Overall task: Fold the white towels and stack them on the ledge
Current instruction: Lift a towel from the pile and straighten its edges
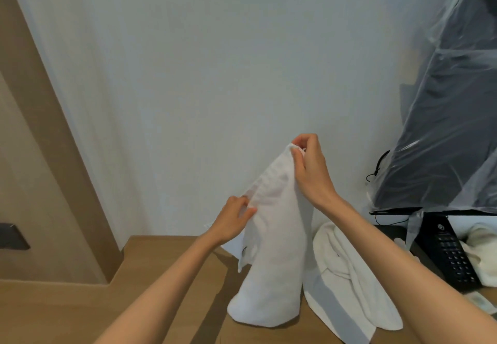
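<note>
White towel point(271, 263) held upright on the table point(166, 284).
Its top corner is pinched between the closed fingers of the right hand point(312, 166); its left edge, lower down, is gripped by the curled fingers of the left hand point(234, 222). Its lower end is rested on the table. A second crumpled towel point(344, 271) is seen just beside it, near a black telephone point(454, 260).

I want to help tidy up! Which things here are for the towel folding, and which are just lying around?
For the job:
held towel, gripped by left hand and right hand
crumpled towel beside it
wooden ledge

Just lying about:
black phone
plastic-covered screen
</note>
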